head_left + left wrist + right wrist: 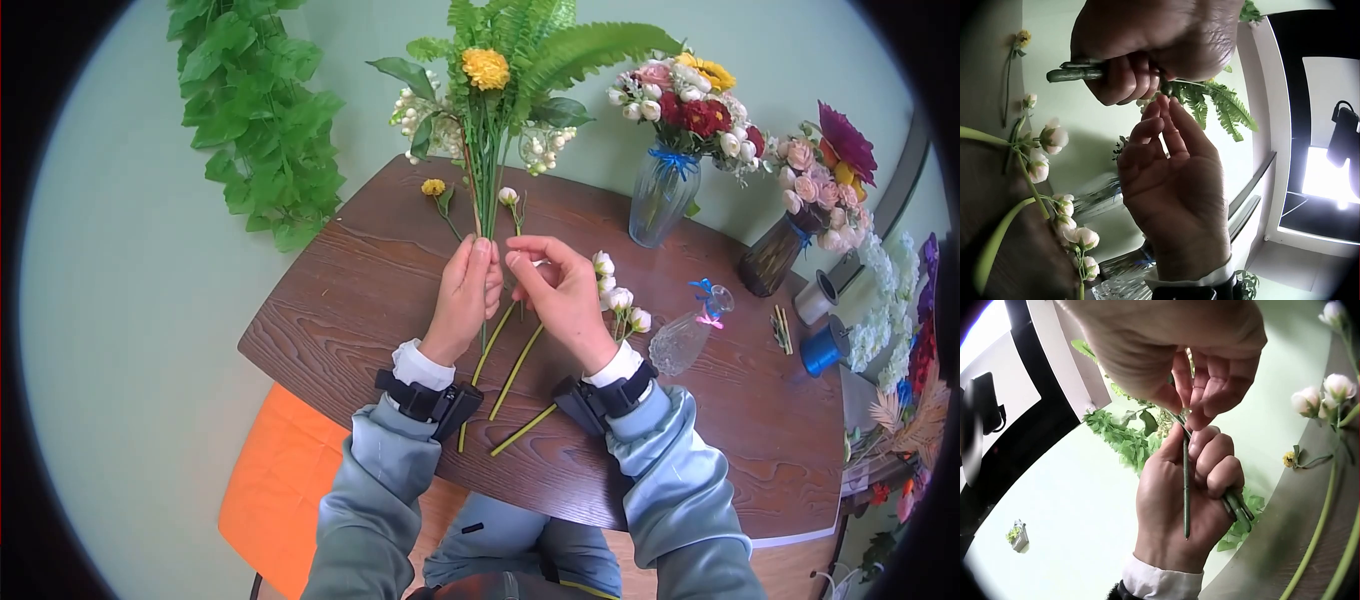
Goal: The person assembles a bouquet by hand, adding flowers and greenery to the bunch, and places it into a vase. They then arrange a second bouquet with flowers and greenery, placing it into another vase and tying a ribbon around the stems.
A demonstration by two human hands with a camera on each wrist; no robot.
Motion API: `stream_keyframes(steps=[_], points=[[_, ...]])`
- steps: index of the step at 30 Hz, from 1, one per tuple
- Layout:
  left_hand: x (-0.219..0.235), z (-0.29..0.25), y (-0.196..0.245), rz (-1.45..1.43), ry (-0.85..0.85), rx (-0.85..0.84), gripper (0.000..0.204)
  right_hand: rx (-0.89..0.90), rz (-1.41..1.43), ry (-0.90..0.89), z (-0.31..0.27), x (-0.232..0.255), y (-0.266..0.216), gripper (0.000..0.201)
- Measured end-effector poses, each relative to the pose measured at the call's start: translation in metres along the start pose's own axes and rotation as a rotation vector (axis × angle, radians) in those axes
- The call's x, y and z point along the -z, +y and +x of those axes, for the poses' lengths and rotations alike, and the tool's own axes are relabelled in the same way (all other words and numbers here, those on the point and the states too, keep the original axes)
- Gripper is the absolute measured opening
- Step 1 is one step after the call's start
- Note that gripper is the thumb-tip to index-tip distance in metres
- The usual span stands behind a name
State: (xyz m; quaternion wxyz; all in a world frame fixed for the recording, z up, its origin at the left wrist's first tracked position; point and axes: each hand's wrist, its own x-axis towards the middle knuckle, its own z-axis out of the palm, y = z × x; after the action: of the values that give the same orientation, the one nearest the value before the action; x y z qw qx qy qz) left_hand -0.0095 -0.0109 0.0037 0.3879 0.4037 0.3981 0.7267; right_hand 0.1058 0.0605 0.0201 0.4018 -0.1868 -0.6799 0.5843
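Observation:
My left hand grips a bunch of green stems upright above the table. Fern fronds, a yellow flower and white berry sprigs spread out at its top. In the right wrist view one thin stem lies across the left palm, while thicker stem ends stick out below the fingers. Beside the bunch is my right hand, its fingers loosely bent and fingertips close to the stems just above the left thumb. The left wrist view shows this right hand with palm visible.
White roses on green stems lie on the brown table, near a small yellow flower. A clear glass vase lies to the right. Two filled vases and ribbon spools stand farther right. An orange seat is at lower left.

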Motion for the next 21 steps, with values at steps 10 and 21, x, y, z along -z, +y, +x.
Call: stream_keyframes(steps=[10,21], points=[[0.003,0.0,-0.002,-0.024,-0.067,0.031,0.024,0.203,-0.166,-0.05,0.005,0.003,0.007,0.027],[-0.005,-0.004,-0.001,-0.184,-0.248,0.287,0.028,0.247,-0.207,-0.196,0.01,0.012,0.006,0.036]])
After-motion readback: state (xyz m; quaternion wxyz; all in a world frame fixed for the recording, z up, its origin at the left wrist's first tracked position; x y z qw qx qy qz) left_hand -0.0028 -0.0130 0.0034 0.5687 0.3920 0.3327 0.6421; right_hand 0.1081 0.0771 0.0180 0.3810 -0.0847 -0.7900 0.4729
